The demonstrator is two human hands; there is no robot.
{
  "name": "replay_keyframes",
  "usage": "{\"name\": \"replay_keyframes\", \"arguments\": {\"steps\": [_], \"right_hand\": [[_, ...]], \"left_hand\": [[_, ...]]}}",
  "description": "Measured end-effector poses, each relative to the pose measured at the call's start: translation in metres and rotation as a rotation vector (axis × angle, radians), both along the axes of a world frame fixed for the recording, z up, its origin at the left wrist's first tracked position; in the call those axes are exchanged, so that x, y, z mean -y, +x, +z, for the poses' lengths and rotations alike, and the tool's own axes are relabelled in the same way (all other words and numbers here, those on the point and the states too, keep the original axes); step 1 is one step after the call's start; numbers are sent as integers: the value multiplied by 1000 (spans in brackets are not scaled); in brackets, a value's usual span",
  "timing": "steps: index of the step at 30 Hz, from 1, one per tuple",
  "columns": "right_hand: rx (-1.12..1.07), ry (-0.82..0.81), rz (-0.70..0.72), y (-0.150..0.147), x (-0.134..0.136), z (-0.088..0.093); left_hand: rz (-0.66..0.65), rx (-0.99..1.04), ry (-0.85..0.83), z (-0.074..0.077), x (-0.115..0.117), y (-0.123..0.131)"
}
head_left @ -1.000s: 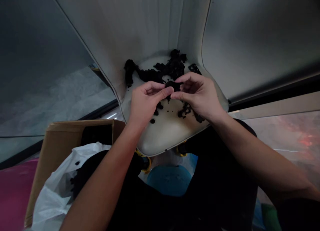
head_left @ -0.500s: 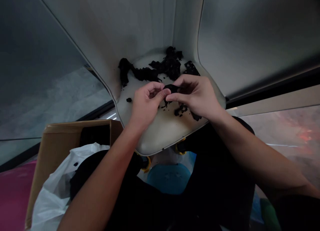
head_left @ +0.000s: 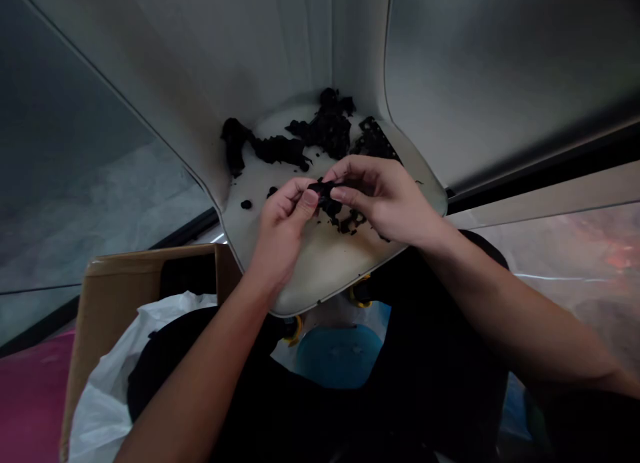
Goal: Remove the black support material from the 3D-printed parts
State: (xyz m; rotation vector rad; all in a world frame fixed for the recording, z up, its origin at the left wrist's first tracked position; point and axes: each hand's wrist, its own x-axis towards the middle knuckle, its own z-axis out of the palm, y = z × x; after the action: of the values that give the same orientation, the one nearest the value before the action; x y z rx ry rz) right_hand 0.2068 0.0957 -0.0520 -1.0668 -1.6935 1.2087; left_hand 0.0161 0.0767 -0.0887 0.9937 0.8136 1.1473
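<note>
Between my fingertips is a small black ragged piece [head_left: 326, 191], thin and soft-looking; its exact kind I cannot make out. My left hand [head_left: 287, 219] pinches its left end with thumb and forefinger. The right end is pinched by my right hand [head_left: 383, 196]. Both hands hover over a pale seat-like surface [head_left: 320, 269]. Behind them lie a long black torn strip [head_left: 280, 149], a crumpled black clump [head_left: 330, 129] and a flat black piece with rows of small holes [head_left: 373, 139]. Black crumbs [head_left: 353, 221] lie under my right hand.
At the lower left stands an open cardboard box [head_left: 100, 303] with a white plastic bag [head_left: 107, 383] hanging out. A pink object [head_left: 35, 389] is beside it. Below the seat edge is a blue basin-like object [head_left: 340, 356]. Grey panels [head_left: 500, 69] rise behind and at the sides.
My hands keep their pinch on the black piece and have shifted slightly left in view. The piece now looks turned and more stretched between them. The whole view has shifted slightly.
</note>
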Motion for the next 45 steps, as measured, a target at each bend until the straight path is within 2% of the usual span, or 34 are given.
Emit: {"name": "replay_keyframes", "arguments": {"steps": [3,6,10,13,18,21,24,26,27,31,33,37,41,43,45], "right_hand": [[-35,-65,7,3,-4,-3],[20,-72,-42,2,-6,-9],[204,136,-181,0,-2,-12],[283,271,-245,-2,4,-7],[250,91,-202,-8,15,-3],[267,166,-177,-9,18,-3],[289,259,57,-6,18,-2],[320,296,139,-5,17,-2],[345,299,117,-4,17,-2],[389,242,-120,-4,14,-6],[365,214,-169,-5,12,-9],[388,212,-137,-6,9,-15],[379,219,-41,-6,9,-12],[332,182,-34,-6,10,-7],[229,74,-33,-6,12,-1]], "left_hand": [[-34,73,-35,-2,0,4],[-11,-32,-13,-4,-2,6],[132,-315,113,-5,-8,2],[194,-363,142,-3,-10,-1],[253,-313,108,-2,-7,2],[290,-296,64,-4,-6,3],[267,-280,5,-9,-7,1],[238,-256,-43,-10,-7,0],[232,-242,-61,-10,-7,0],[241,-197,-83,-7,-7,3],[258,-203,-80,-5,-8,4],[281,-343,-34,-1,-9,5],[208,-470,69,0,-8,4],[171,-501,130,1,-7,3],[139,-510,158,5,-5,0]]}}
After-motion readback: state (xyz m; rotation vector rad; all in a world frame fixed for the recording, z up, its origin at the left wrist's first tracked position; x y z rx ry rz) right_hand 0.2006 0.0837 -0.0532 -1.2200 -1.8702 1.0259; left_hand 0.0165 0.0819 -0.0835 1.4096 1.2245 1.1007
